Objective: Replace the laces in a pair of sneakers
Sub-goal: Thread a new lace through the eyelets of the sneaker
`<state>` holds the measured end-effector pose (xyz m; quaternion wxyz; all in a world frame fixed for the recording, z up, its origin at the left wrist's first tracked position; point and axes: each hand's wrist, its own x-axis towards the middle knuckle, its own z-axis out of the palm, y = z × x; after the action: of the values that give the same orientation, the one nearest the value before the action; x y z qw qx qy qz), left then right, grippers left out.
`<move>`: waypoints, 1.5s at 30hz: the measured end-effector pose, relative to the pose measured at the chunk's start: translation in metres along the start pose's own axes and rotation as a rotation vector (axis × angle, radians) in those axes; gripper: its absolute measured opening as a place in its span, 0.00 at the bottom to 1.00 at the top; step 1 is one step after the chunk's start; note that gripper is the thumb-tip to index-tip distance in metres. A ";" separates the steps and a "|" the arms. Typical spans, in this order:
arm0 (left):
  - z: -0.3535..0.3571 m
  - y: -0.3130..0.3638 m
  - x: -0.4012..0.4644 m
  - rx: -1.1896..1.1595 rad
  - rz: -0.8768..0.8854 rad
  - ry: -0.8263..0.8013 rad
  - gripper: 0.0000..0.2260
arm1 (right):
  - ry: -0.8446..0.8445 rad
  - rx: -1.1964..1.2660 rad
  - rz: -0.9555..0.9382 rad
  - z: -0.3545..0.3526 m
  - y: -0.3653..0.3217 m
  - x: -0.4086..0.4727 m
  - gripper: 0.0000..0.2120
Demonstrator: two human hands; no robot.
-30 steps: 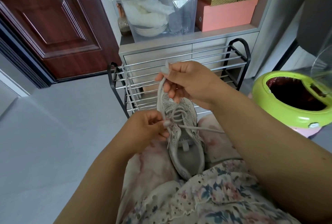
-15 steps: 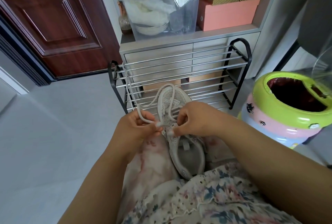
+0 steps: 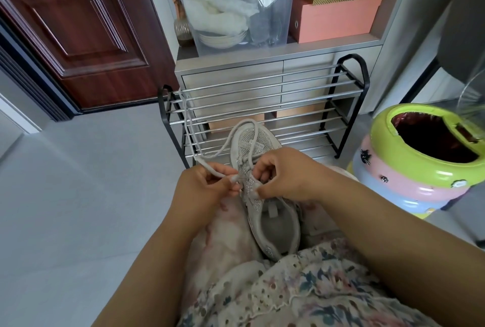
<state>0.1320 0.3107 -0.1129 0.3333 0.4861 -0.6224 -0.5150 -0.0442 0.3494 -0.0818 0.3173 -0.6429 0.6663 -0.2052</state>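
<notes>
The sneaker [image 3: 265, 195] lies on her lap, laced only partway. Left hand [image 3: 202, 187] and right hand [image 3: 286, 177] both pinch the lace [image 3: 210, 153]; most eyelets seem left, plus the second shoe.

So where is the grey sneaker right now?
In the head view, the grey sneaker lies at centre on the person's lap, toe toward the metal shoe rack, between the left hand and right hand.

Grey sneaker [image 3: 265, 211], grey lace [image 3: 189, 127], floral dress [image 3: 301, 287].
</notes>
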 end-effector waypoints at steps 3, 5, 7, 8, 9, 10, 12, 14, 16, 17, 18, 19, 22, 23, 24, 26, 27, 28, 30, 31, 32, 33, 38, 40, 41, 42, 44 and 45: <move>0.004 0.001 0.001 0.017 -0.001 -0.018 0.02 | -0.006 0.028 0.010 0.000 -0.001 0.000 0.14; 0.006 0.002 0.002 0.025 -0.001 -0.009 0.01 | -0.005 0.038 0.020 0.000 0.000 0.000 0.14; 0.006 0.002 0.003 0.025 -0.004 -0.004 0.02 | -0.003 0.044 0.022 0.000 0.000 0.000 0.15; 0.006 0.002 0.003 0.031 -0.006 -0.007 0.02 | -0.002 0.047 0.022 -0.001 0.000 0.000 0.16; 0.007 0.003 0.004 0.042 -0.009 -0.011 0.02 | -0.003 0.049 0.020 -0.001 0.000 0.000 0.16; 0.007 0.003 0.003 0.056 -0.010 -0.015 0.02 | -0.007 0.048 0.018 -0.001 0.001 0.000 0.16; 0.008 0.004 0.003 0.072 -0.009 -0.015 0.03 | -0.021 0.044 0.010 -0.001 0.002 0.001 0.16; 0.009 0.005 0.003 0.077 -0.006 -0.009 0.05 | -0.042 0.076 0.005 -0.002 0.004 0.002 0.16; 0.009 0.006 0.004 0.094 0.005 -0.006 0.05 | -0.066 0.122 0.005 -0.004 0.006 0.002 0.16; 0.009 0.007 0.004 0.105 0.014 -0.004 0.06 | -0.076 0.134 0.005 -0.004 0.007 0.003 0.16; 0.009 0.008 0.004 0.114 0.023 -0.003 0.06 | -0.085 0.140 0.004 -0.005 0.007 0.003 0.16; 0.009 0.009 0.004 0.122 0.028 -0.006 0.06 | -0.091 0.141 0.007 -0.005 0.007 0.003 0.16; 0.010 0.011 0.003 0.118 0.024 -0.017 0.05 | -0.127 0.189 0.021 -0.011 0.008 0.003 0.13; 0.010 0.011 0.003 0.114 0.026 -0.015 0.05 | -0.148 0.214 0.023 -0.012 0.008 0.003 0.12; 0.010 0.012 0.003 0.112 0.031 -0.008 0.06 | -0.166 0.233 0.021 -0.013 0.009 0.002 0.12; 0.012 0.013 0.003 0.134 0.057 -0.001 0.07 | -0.186 0.273 0.024 -0.014 0.010 0.002 0.12; 0.013 0.013 0.003 0.152 0.071 -0.004 0.07 | -0.187 0.301 0.034 -0.013 0.011 0.003 0.12; 0.015 0.014 0.003 0.159 0.075 -0.009 0.07 | -0.182 0.331 0.050 -0.013 0.012 0.003 0.12; 0.016 0.013 0.003 0.113 0.058 -0.020 0.06 | -0.175 0.370 0.083 -0.012 0.012 0.005 0.13; 0.016 0.013 0.003 0.081 0.043 -0.026 0.05 | -0.174 0.377 0.088 -0.011 0.013 0.006 0.14; 0.016 0.012 0.003 0.064 0.027 -0.032 0.04 | -0.173 0.376 0.084 -0.011 0.013 0.007 0.15; 0.015 0.012 0.004 0.065 0.011 -0.039 0.03 | -0.171 0.366 0.075 -0.011 0.014 0.007 0.15; 0.014 0.011 0.008 0.102 -0.020 -0.074 0.03 | -0.146 0.212 0.010 -0.009 0.014 0.011 0.12; 0.015 0.010 0.008 0.107 -0.016 -0.078 0.03 | -0.126 0.169 0.008 -0.007 0.013 0.013 0.10; 0.015 0.010 0.009 0.109 -0.013 -0.077 0.03 | -0.114 0.151 0.006 -0.005 0.012 0.014 0.08; 0.016 0.010 0.009 0.113 -0.013 -0.073 0.04 | -0.101 0.140 0.002 -0.004 0.012 0.015 0.07; 0.018 0.011 0.009 0.121 -0.021 -0.068 0.07 | -0.071 0.117 -0.013 -0.003 0.012 0.016 0.07; 0.019 0.013 0.009 0.131 -0.023 -0.074 0.09 | -0.059 0.098 -0.024 -0.003 0.013 0.017 0.08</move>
<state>0.1081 0.3077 -0.1061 0.2715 0.4947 -0.6611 -0.4945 -0.0548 0.3338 -0.0914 0.3654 -0.6403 0.6380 -0.2223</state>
